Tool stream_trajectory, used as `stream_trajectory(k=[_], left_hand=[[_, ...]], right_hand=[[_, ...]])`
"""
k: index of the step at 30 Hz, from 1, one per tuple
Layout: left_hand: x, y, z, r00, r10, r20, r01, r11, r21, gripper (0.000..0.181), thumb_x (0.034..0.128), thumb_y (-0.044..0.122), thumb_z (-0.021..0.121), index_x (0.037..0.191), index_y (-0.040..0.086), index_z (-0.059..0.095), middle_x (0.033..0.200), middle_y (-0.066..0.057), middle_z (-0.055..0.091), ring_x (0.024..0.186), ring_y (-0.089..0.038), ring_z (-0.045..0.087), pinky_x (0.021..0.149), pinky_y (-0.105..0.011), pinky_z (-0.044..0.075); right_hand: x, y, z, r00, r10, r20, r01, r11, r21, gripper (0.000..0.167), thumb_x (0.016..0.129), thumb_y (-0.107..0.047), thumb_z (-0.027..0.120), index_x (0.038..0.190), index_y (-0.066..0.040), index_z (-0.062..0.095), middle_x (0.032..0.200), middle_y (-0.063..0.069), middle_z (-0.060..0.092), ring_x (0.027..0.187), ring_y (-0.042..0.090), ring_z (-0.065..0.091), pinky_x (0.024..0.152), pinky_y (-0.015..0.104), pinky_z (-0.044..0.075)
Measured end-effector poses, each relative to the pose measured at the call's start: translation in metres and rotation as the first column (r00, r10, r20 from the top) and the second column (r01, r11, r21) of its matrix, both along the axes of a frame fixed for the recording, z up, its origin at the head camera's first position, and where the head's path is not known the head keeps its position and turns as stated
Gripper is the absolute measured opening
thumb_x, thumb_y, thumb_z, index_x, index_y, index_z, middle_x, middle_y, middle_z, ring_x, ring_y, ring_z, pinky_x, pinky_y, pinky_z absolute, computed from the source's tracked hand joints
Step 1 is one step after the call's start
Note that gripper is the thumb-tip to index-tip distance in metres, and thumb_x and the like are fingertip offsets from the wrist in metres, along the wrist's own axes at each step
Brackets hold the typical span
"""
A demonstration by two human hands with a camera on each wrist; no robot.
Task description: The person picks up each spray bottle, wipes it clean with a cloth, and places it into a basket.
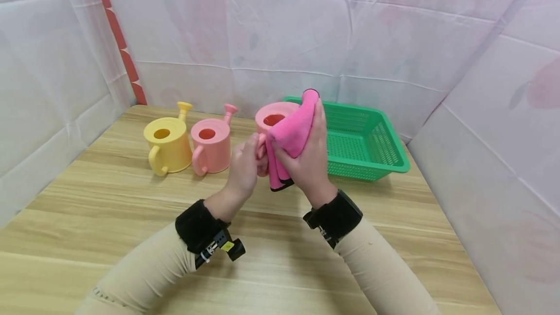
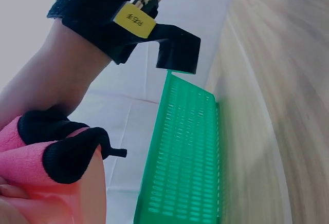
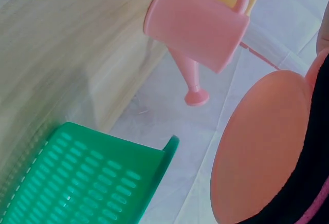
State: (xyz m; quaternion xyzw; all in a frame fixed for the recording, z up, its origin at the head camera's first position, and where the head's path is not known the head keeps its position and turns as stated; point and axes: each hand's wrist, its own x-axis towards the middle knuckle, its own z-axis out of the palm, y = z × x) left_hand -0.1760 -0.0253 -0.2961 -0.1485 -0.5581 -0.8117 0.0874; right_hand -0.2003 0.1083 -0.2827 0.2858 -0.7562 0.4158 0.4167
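Observation:
In the head view a pink watering can (image 1: 265, 113) is held up off the table. My left hand (image 1: 243, 166) grips its handle. Across the can's right side lies a bright pink cloth (image 1: 294, 132) with black edging, which my right hand (image 1: 311, 159) holds against the can with the thumb on the near side. The cloth hides the can's spout. From the left wrist, the cloth's black edge (image 2: 72, 157) hangs over the can's wall (image 2: 92, 193). The right wrist view shows the can's round base (image 3: 262, 147) beside the cloth.
On the wooden table (image 1: 245, 266), a yellow watering can (image 1: 172, 147) and a second pink watering can (image 1: 217, 147) stand upright at the left. A green perforated basket (image 1: 372, 166) sits behind and right of my hands. White patterned sheeting (image 1: 280, 28) surrounds the table.

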Motion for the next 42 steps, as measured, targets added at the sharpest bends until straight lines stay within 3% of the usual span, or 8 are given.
stream_trajectory(k=[3,8,13,17,22,28,35,42], left_hand=[[-0.001,0.001,0.0,0.999,-0.026,0.024,0.025,0.999,0.043,0.04,0.0956,0.026,0.035,0.06,0.008,0.031,0.051,0.0,0.023,0.045,-0.013,0.02,0.043,-0.025,0.018],[-0.003,-0.001,0.002,0.996,-0.061,0.07,0.055,0.994,0.092,0.041,0.0964,0.028,0.035,0.06,0.01,0.029,0.051,0.002,0.022,0.044,-0.012,0.018,0.043,-0.025,0.015],[-0.007,-0.004,0.008,0.992,-0.044,0.117,0.026,0.987,0.157,0.044,0.0968,0.03,0.036,0.057,0.013,0.027,0.049,0.003,0.02,0.043,-0.012,0.016,0.042,-0.025,0.013],[-0.009,-0.008,0.013,0.994,-0.025,0.111,0.004,0.982,0.187,0.044,0.097,0.03,0.036,0.058,0.013,0.028,0.049,0.003,0.021,0.043,-0.012,0.017,0.041,-0.026,0.014],[-0.01,-0.013,0.017,0.997,-0.043,0.067,0.027,0.975,0.222,0.04,0.0971,0.028,0.034,0.06,0.012,0.028,0.047,0.004,0.023,0.042,-0.015,0.018,0.042,-0.028,0.014],[-0.01,-0.013,0.018,0.998,-0.044,0.052,0.032,0.977,0.211,0.04,0.0966,0.026,0.033,0.06,0.012,0.029,0.047,0.004,0.023,0.042,-0.015,0.017,0.042,-0.028,0.014],[-0.007,-0.008,0.014,0.997,0.007,0.078,-0.016,0.992,0.124,0.044,0.0977,0.031,0.034,0.059,0.011,0.03,0.05,0.001,0.023,0.044,-0.013,0.021,0.043,-0.026,0.017],[-0.005,-0.002,0.007,0.993,-0.065,0.099,0.053,0.992,0.116,0.044,0.0975,0.031,0.036,0.059,0.011,0.031,0.049,0.003,0.024,0.043,-0.011,0.021,0.043,-0.027,0.015]], right_hand=[[0.0,0.001,-0.004,1.0,-0.022,0.019,0.022,0.999,0.031,0.096,0.079,-0.051,0.063,0.145,-0.001,0.015,0.146,0.013,0.027,0.125,0.025,0.035,0.101,0.044,0.033],[0.002,0.004,-0.01,0.997,-0.03,0.065,0.025,0.997,0.075,0.1,0.074,-0.035,0.074,0.146,-0.004,0.012,0.146,0.012,0.026,0.127,0.023,0.031,0.102,0.045,0.032],[0.001,0.004,-0.016,0.996,0.007,0.092,-0.015,0.996,0.085,0.101,0.07,-0.028,0.077,0.146,-0.006,0.014,0.144,0.007,0.03,0.125,0.021,0.034,0.099,0.044,0.035],[0.003,0.007,-0.024,0.991,-0.028,0.132,0.009,0.99,0.144,0.101,0.071,-0.029,0.075,0.147,-0.005,0.012,0.145,0.011,0.028,0.126,0.024,0.033,0.098,0.046,0.035],[0.005,0.01,-0.03,0.981,-0.052,0.189,0.017,0.983,0.181,0.103,0.072,-0.032,0.074,0.148,-0.006,0.009,0.147,0.014,0.025,0.126,0.027,0.032,0.098,0.049,0.034],[0.002,0.009,-0.03,0.987,-0.016,0.159,-0.007,0.989,0.147,0.101,0.072,-0.034,0.074,0.147,-0.008,0.013,0.141,0.01,0.032,0.119,0.025,0.038,0.095,0.047,0.036],[0.0,0.006,-0.024,0.991,0.006,0.131,-0.019,0.995,0.095,0.099,0.073,-0.034,0.075,0.147,-0.009,0.014,0.134,0.008,0.038,0.115,0.021,0.039,0.091,0.043,0.04],[-0.002,0.005,-0.01,0.992,0.009,0.123,-0.016,0.998,0.054,0.098,0.072,-0.029,0.075,0.147,-0.009,0.014,0.14,0.004,0.033,0.122,0.017,0.036,0.097,0.041,0.037]])
